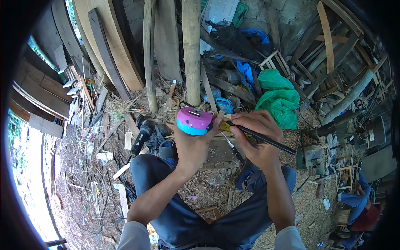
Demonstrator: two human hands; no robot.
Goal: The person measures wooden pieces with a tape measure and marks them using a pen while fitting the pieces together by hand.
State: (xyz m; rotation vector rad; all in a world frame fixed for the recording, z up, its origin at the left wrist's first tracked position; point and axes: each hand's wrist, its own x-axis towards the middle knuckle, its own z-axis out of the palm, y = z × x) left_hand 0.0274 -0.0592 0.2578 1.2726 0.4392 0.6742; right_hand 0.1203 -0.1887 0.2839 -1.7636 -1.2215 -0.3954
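My left hand (191,152) is wrapped round a pink and blue tape measure (195,121), held up in front of my knees. A short length of yellow tape blade (225,126) shows between my two hands. My right hand (261,141) is closed on a slim dark stick that looks like a pencil (277,144), which slants down to the right. The right fingertips are also at the yellow blade; whether they grip it I cannot tell. Below the hands, a black-handled tool with a narrow metal shaft (236,152) lies by a wooden block (217,154).
A black angle grinder (142,136) lies left of my knee. Bamboo posts (191,54) and long boards (118,46) stand ahead. A green plastic bag (278,98) and piled wood scraps are at right. Another person (360,204) sits at far right. Shavings cover the ground.
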